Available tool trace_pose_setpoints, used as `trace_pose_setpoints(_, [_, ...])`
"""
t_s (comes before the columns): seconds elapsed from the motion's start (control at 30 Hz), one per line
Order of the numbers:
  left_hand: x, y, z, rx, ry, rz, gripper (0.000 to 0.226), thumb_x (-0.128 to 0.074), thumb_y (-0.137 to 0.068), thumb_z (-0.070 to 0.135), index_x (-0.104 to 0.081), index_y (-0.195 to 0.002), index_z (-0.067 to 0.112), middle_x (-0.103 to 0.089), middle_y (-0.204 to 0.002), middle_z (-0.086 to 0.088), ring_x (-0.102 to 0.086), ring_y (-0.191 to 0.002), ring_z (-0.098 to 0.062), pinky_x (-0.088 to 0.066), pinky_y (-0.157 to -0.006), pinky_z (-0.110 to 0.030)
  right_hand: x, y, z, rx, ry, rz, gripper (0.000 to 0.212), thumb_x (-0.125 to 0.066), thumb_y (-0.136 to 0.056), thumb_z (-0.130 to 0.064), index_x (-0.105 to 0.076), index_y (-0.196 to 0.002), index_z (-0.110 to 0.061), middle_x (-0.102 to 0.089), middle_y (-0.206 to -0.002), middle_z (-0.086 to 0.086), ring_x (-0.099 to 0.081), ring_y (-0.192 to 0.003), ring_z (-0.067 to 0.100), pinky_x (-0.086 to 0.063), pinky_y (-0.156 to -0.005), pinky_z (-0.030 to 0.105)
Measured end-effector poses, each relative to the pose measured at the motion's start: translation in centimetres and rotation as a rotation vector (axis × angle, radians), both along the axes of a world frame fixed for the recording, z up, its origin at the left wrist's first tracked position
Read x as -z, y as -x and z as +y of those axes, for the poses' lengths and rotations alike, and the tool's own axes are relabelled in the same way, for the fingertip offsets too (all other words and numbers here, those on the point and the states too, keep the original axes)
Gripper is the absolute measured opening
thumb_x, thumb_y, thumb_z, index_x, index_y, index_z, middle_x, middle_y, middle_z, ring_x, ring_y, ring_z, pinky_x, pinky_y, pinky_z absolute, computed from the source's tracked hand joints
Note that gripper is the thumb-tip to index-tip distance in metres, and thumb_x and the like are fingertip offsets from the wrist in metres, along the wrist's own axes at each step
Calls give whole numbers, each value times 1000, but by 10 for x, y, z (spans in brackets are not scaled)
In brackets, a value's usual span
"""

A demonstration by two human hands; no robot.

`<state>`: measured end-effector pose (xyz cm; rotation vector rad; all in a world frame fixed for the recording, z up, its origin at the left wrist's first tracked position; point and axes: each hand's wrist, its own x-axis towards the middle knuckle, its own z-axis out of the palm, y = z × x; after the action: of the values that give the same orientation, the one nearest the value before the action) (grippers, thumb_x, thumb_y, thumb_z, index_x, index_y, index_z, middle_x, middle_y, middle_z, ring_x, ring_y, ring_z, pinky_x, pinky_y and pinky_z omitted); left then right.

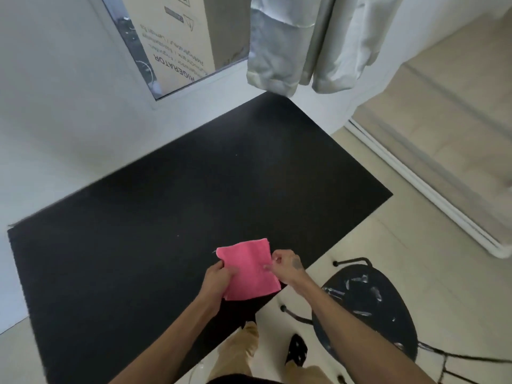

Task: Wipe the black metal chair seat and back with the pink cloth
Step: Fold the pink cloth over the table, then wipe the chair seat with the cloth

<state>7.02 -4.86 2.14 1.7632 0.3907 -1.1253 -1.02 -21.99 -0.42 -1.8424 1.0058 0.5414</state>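
Note:
The pink cloth [247, 268] is folded into a rough square and held above the near edge of a black table. My left hand [217, 279] pinches its left edge. My right hand [285, 263] pinches its right edge. The black metal chair [371, 309] stands to the lower right on the floor. Its round seat carries white smears and reflections. The wire back runs off toward the right edge, and my right forearm crosses the seat's near side.
The black table [180, 203] fills the middle and sits against a white wall. Pale curtains [304, 45] hang at the top. A cardboard refrigerator box [177, 40] shows behind glass. A white sliding-door rail [432, 184] crosses the beige floor at right.

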Motion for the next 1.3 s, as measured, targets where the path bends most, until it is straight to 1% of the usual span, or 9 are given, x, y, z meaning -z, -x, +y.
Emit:
trace_pose_setpoints(0.13, [3, 0, -37, 138, 101, 21, 26, -65, -90, 6, -63, -113, 18, -70, -113, -8, -69, -101, -29, -56, -91, -52, -4, 40, -22, 439, -201, -55, 13, -76, -82, -19, -68, -92, -17, -66, -107, 2, -61, -98, 16, -48, -70, 29])
trace_pose_setpoints(0.27, [2, 25, -81, 299, 168, 69, 31, -68, -90, 4, -62, -118, 16, -72, -111, -10, -72, -98, -31, -59, -71, -43, -5, 102, -30, 897, -322, -144, 32, -79, -78, -8, -67, -107, -11, -69, -116, 11, -65, -104, 26, -58, -84, 45])
trace_pose_setpoints(0.4, [-1, 73, -115, 547, 174, 72, 37, -72, -86, 3, -63, -121, 13, -72, -112, -11, -69, -100, -32, -57, -79, -45, -13, 177, -20, 1335, -702, -315, 33, -71, -87, -1, -63, -118, 6, -66, -125, 19, -61, -115, 35, -56, -89, 49])
trace_pose_setpoints(0.6, [-13, 154, -152, 941, 131, 47, 32, -80, -79, 13, -68, -108, 18, -74, -101, -2, -68, -96, -23, -49, -73, -32, -14, 268, 4, 1523, -898, -372, 55, -84, -79, -29, -65, -127, -9, -70, -124, 16, -63, -116, 38, -57, -90, 49])
trace_pose_setpoints(0.77, [-12, 208, -162, 997, 103, 14, 24, -82, -80, 17, -71, -102, 18, -75, -100, -4, -69, -93, -23, -51, -70, -32, -10, 322, 16, 1612, -1013, -494, 61, -83, -78, -36, -60, -126, -5, -68, -117, 21, -65, -109, 40, -55, -91, 50])
trace_pose_setpoints(0.87, [4, 242, -160, 1015, 48, -19, 19, -75, -87, 33, -73, -99, 19, -73, -102, -3, -68, -92, -23, -52, -70, -33, -1, 350, 24, 1667, -1050, -550, 58, -79, -81, -44, -65, -119, -3, -71, -112, 22, -67, -104, 40, -55, -92, 51])
trace_pose_setpoints(1.07, [43, 291, -160, 1040, -4, -82, 21, -65, -94, 44, -71, -93, 24, -69, -101, 3, -61, -91, -16, -49, -80, -38, 12, 391, 30, 1689, -945, -603, 32, -71, -85, -20, -62, -109, -1, -69, -92, 18, -62, -88, 33, -52, -67, 39])
trace_pose_setpoints(1.23, [77, 300, -174, 1102, -9, -125, 23, -71, -91, 39, -74, -87, 16, -72, -97, 1, -63, -93, -18, -47, -73, -35, 35, 411, 23, 1760, -774, -697, 65, -78, -63, -9, -55, -122, 6, -62, -101, 22, -57, -92, 34, -50, -61, 37])
trace_pose_setpoints(1.3, [96, 296, -184, 1119, 1, -134, 21, -72, -91, 35, -74, -85, 15, -73, -85, 3, -65, -81, -16, -49, -66, -30, 52, 414, 14, 1777, -719, -710, 71, -78, -63, -13, -55, -127, 4, -62, -107, 24, -58, -94, 35, -52, -61, 38])
